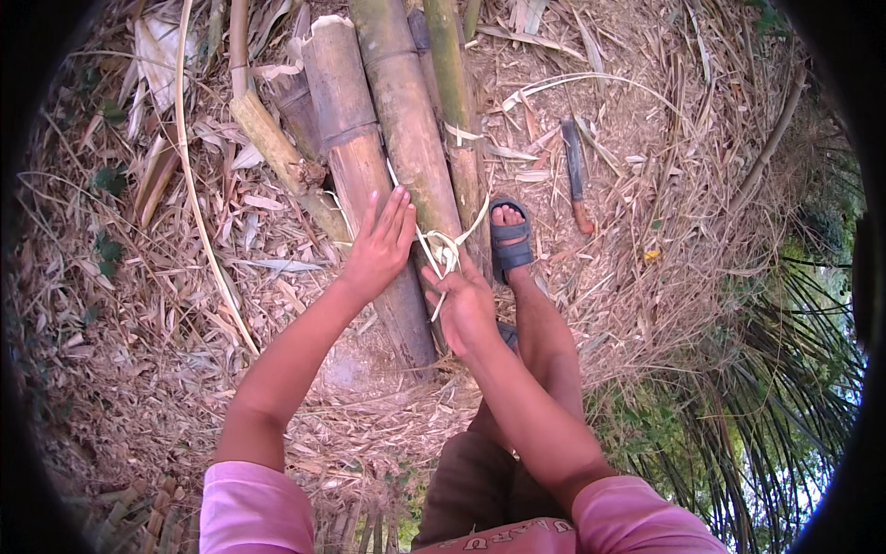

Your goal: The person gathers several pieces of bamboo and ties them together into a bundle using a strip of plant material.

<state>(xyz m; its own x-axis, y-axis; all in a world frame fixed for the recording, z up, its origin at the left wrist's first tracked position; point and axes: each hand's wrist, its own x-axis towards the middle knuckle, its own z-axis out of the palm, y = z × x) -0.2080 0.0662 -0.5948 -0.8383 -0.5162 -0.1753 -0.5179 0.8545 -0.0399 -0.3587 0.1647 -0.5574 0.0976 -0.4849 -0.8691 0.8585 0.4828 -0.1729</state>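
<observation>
Thick bamboo poles lie side by side on the ground before me: a brown one at left, a greenish-brown one in the middle and a greener, thinner one at right. My left hand rests flat on the poles, its fingers stretched out together and nothing in its grasp. Over the near part of the middle pole, a pale split-bamboo strip is looped into a loose knot. My right hand pinches this strip just below the loops; its fingertips are partly hidden. Another pale band crosses the green pole farther up.
A machete with a wooden handle lies to the right. My sandalled foot stands beside the poles. At left, a long thin bamboo strip curves over dry leaf litter, near a short cut bamboo piece. Brush borders the right side.
</observation>
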